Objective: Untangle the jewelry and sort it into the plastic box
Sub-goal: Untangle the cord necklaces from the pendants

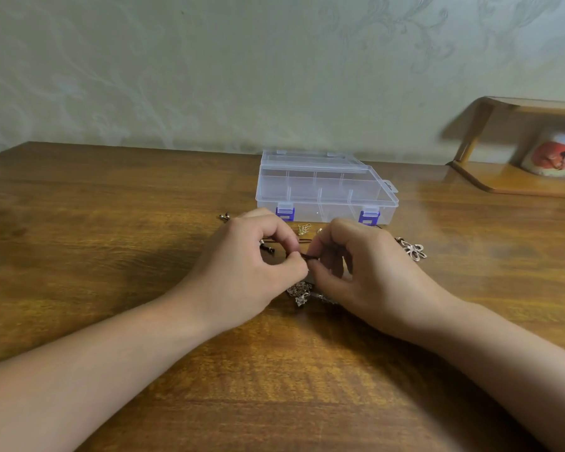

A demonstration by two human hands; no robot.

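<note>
On the wooden table [111, 223], the left hand [252, 265] and right hand [362, 272] meet fingertip to fingertip, each pinching a thin dark cord [302, 255] between curled fingers. One silvery chain tangle [302, 293] lies just below them, one flower-shaped pendant [415, 250] to the right, one small gold piece [304, 228] before the clear plastic box [323, 187] (lid closed, two purple latches, several compartments).
</note>
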